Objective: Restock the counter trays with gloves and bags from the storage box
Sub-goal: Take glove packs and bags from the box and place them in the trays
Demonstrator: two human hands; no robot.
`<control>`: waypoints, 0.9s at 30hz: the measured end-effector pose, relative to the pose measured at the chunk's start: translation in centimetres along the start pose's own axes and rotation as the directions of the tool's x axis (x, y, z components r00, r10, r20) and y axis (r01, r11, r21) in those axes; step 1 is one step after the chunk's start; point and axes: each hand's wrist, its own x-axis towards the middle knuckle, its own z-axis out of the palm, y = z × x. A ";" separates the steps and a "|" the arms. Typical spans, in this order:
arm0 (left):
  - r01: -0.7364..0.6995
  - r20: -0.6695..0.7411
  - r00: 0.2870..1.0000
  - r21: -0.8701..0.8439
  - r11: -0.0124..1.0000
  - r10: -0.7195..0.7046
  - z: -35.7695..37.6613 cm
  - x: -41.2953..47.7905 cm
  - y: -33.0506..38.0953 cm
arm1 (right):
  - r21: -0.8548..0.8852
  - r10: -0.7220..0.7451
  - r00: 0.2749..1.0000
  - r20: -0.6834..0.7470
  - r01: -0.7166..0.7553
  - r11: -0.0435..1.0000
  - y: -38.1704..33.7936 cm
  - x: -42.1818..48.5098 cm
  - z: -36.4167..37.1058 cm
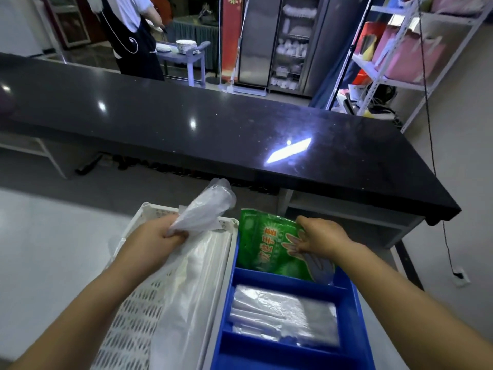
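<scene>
Restocking under way at two containers set side by side below the black counter: white perforated basket on the left, blue divided tray on the right.

Left hand is clenched around a bunch of thin clear plastic, gloves or bags, cannot tell which. The bunch sticks up and forward out of the fist, above the far rim of the basket. More clear film lies below it along the basket's right side.

Right hand rests on the green glove packet, fingers spread over its upper right edge, thumb side on its printed face. Reads as a light pinch on the packet, but whether the fingers close round its back is hidden. The packet stands tilted in the tray's far compartment, its top edge above the tray wall.

Middle compartment holds a flat stack of clear bags, untouched, well apart from both hands. Near compartment mostly out of frame.

Judgement: step in hand is seating the green packet in the far compartment. Next move likely calls for pressing it down so it lies flat, then placing the left-hand bunch; its destination compartment is not evident.
</scene>
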 end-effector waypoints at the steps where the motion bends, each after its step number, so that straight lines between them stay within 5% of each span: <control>1: -0.004 0.008 1.000 0.003 1.000 0.004 0.3 0.0 -0.1 | -0.038 -0.006 1.000 -0.022 0.005 0.999 -0.3 0.0 0.5; 5: -0.016 0.042 0.999 0.021 1.000 0.015 1.8 0.2 0.3 | -0.079 -0.021 0.998 -0.057 0.016 0.997 -0.7 -0.8 1.4; 7: -0.037 0.078 0.996 0.071 0.997 0.031 2.4 0.5 0.9 | 0.020 -0.009 0.981 -0.192 0.013 1.000 -0.5 -1.7 0.7; 10: -0.105 0.190 0.980 0.215 0.971 0.064 3.6 1.1 2.4 | 0.266 0.062 0.860 -0.506 0.087 0.960 -0.8 -3.6 -1.5; 13: -0.244 0.302 0.944 0.364 0.899 0.134 5.8 1.8 5.0 | 0.253 -0.021 0.774 -0.633 0.232 0.939 -1.7 -5.5 -3.6; 18: -0.473 0.376 0.870 0.455 0.754 0.319 11.0 3.3 10.5 | 0.080 -0.195 0.862 -0.468 0.261 0.962 -2.4 -7.9 -3.7; 23: -0.574 0.427 0.812 0.460 0.677 0.399 15.0 4.4 11.8 | 0.048 -0.065 0.843 -0.534 0.107 0.993 -0.4 -8.3 -0.9; 27: -0.579 0.508 0.800 0.511 0.635 0.321 16.5 4.8 9.5 | 0.155 0.112 0.923 -0.368 -0.058 0.986 0.9 -7.9 2.4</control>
